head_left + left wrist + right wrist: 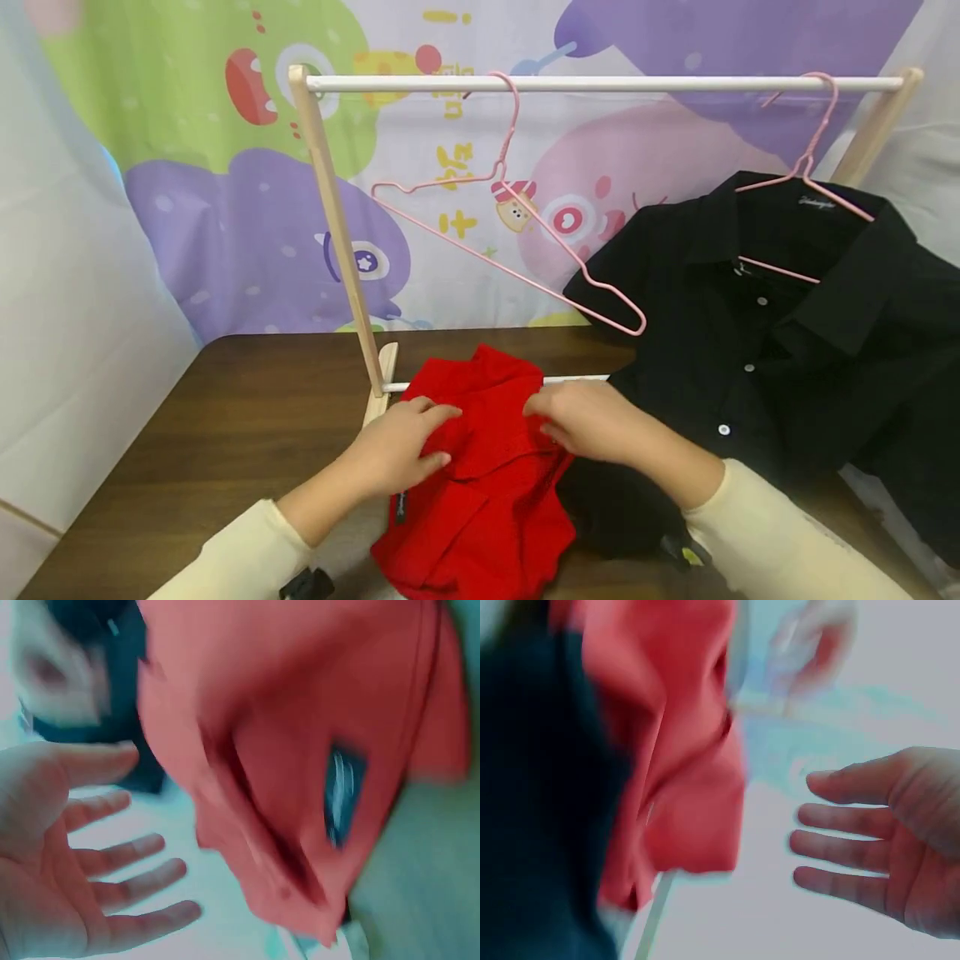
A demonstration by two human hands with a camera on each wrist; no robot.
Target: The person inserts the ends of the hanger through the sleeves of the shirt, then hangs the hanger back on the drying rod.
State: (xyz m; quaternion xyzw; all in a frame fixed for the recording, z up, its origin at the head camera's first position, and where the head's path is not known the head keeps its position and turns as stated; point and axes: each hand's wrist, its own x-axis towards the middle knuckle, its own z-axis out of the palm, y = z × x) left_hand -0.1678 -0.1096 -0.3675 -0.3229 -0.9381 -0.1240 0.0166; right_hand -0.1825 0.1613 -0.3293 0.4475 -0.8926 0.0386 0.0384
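Observation:
A crumpled red garment (487,475) with a small black label (401,507) lies on the table, reaching the rack's lower bar. Over its left side is my left hand (401,446); in the left wrist view the fingers (135,885) are spread and apart from the cloth. My right hand (588,417) is above the garment's right side. Its fingers (840,847) stand straight with nothing between them in the right wrist view. A pink hanger (517,283) hangs bare and skewed from the white rod above the garment.
A wooden rack with a white rod (637,84) stands on the brown table (225,433). A black button-up shirt (690,333) hangs on another pink hanger (808,158) at right, its lower part beside the red garment. A cartoon-printed cloth (262,208) forms the backdrop.

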